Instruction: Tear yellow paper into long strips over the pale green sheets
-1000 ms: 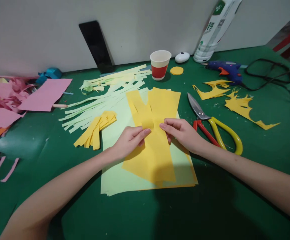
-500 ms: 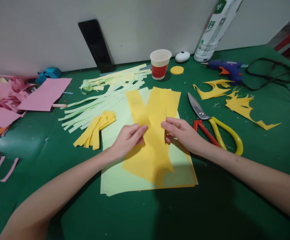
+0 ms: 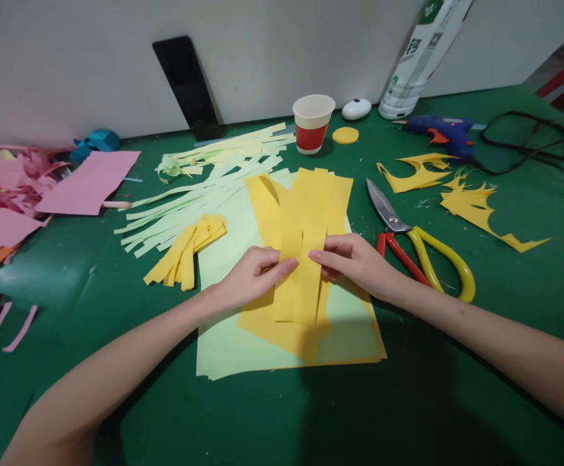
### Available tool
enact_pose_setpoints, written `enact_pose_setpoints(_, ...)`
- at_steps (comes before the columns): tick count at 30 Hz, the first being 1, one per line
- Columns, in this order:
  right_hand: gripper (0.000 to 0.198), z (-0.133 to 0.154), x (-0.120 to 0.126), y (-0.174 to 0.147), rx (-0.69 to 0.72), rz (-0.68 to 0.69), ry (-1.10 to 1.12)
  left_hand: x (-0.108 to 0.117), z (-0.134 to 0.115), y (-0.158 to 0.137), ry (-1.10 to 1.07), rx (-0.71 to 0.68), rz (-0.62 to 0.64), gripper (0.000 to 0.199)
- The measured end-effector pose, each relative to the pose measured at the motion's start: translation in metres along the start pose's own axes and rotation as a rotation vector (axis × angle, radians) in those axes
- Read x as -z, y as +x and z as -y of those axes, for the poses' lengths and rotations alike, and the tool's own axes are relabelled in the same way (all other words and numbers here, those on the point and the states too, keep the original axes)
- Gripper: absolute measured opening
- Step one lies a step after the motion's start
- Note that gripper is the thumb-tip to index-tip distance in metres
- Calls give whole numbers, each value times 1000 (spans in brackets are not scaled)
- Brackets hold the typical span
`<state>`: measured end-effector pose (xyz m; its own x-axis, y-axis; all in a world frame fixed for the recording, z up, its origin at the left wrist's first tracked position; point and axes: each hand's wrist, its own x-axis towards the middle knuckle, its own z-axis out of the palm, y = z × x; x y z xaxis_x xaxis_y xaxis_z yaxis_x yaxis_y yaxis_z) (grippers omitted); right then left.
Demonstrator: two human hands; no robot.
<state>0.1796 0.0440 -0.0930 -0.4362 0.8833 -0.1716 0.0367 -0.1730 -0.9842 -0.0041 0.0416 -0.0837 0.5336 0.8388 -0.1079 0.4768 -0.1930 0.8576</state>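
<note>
My left hand [image 3: 262,275] pinches a yellow paper strip [image 3: 288,301] at its left edge, thumb on top. Opposite it, my right hand [image 3: 349,262] grips a second yellow strip [image 3: 309,301] between thumb and fingers. The two strips stand side by side, overlapping near their middle. Under them lie larger yellow paper pieces [image 3: 257,333], spread on a stack of pale green sheets [image 3: 214,353]. A bundle of short yellow strips [image 3: 184,252] rests left of my left hand. Scissors [image 3: 408,236] with red and yellow handles lie open beyond my right wrist.
Fringed green paper [image 3: 165,213], pink paper [image 3: 90,184] and a blue tape dispenser [image 3: 97,144] lie left. At the back stand a phone [image 3: 187,87], a paper cup [image 3: 312,126] and a bottle [image 3: 412,65]. A glue gun [image 3: 449,133] and yellow scraps [image 3: 480,213] are right.
The yellow pieces between my hands now show as two adjoining strips, their lower ends seen over the paper below. Both hands have shifted slightly, my left thumb moving right and down.
</note>
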Motion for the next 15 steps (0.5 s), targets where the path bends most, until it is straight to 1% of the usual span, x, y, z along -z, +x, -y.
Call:
enact_pose_setpoints(4,34,2,-1,0,-6,23,-16,0,0,0,-5,-19,-11,41)
enact_pose_setpoints(9,36,0,1,1,-11,15,-18,-2,2,0,-12,-45,-94,40)
enact_pose_setpoints(15,34,0,0,2,-9,-47,-18,-3,5,0,-27,-28,-194,40)
